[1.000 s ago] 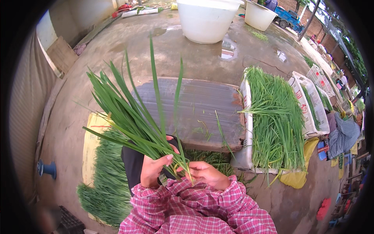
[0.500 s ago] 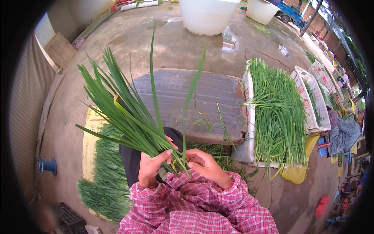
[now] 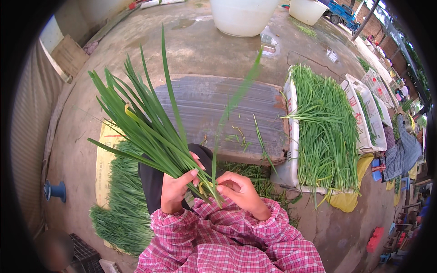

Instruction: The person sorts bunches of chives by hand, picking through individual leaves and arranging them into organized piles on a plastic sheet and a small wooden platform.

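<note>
My left hand (image 3: 176, 193) is closed round the lower end of a bunch of garlic chives (image 3: 148, 129), whose long flat green leaves fan up and to the left. A yellowed leaf shows among them. Close beside the stalk ends, my right hand (image 3: 244, 194) pinches the base of a single chive leaf (image 3: 240, 93). That leaf stands apart from the bunch, leans right and is blurred at its upper part. Both hands are above my lap, in front of pink checked sleeves.
A low wooden board (image 3: 209, 111) with scattered leaf scraps lies ahead. At right stands a white crate (image 3: 293, 132) heaped with chives (image 3: 325, 132). More chives (image 3: 120, 214) lie on a yellow sack (image 3: 105, 166) at left. A large white tub (image 3: 243, 18) stands at the far side.
The single leaf by my right hand has swung its tip to the right. The bunch and both hands have barely moved.
</note>
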Action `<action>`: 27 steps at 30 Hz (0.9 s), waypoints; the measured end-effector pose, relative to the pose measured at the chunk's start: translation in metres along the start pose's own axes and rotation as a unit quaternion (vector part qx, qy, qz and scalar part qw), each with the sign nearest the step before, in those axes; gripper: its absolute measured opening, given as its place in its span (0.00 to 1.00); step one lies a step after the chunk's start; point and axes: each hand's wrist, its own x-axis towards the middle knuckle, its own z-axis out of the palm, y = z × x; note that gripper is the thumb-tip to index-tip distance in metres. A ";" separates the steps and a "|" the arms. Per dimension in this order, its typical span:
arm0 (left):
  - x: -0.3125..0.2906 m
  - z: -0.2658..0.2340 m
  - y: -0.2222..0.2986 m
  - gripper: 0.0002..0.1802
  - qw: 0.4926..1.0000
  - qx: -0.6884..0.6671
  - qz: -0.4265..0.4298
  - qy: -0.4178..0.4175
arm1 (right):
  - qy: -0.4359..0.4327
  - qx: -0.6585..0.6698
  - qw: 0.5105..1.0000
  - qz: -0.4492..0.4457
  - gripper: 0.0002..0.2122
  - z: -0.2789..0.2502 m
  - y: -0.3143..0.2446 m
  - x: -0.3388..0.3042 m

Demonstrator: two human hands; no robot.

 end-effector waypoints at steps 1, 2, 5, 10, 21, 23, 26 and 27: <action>0.000 0.000 0.000 0.17 1.000 -0.004 0.002 -0.004 | 0.003 0.010 1.000 -0.005 0.06 0.001 0.000 0.000; 0.000 -0.001 0.000 0.17 1.000 -0.009 0.004 -0.008 | -0.002 0.011 1.000 0.003 0.06 0.002 0.000 0.000; -0.001 -0.001 -0.001 0.18 1.000 -0.011 0.003 -0.011 | -0.011 0.006 1.000 0.018 0.05 0.004 0.000 0.001; 0.000 -0.002 -0.002 0.20 1.000 0.014 -0.002 -0.026 | 0.014 -0.104 0.994 -0.016 0.05 0.010 0.003 0.003; 0.003 -0.001 -0.009 0.15 0.998 0.063 -0.007 0.017 | 0.126 -0.171 0.972 -0.102 0.04 0.018 0.010 0.001; 0.003 0.000 -0.009 0.14 0.999 0.043 -0.008 0.021 | 0.140 -0.173 0.970 -0.102 0.05 0.020 0.008 0.000; 0.002 0.000 -0.009 0.13 1.000 -0.001 -0.017 0.012 | 0.171 -0.181 0.963 -0.103 0.05 0.027 0.008 -0.003; 0.002 -0.001 -0.010 0.13 1.000 -0.010 -0.022 0.011 | 0.181 -0.175 0.962 -0.103 0.05 0.027 0.009 -0.004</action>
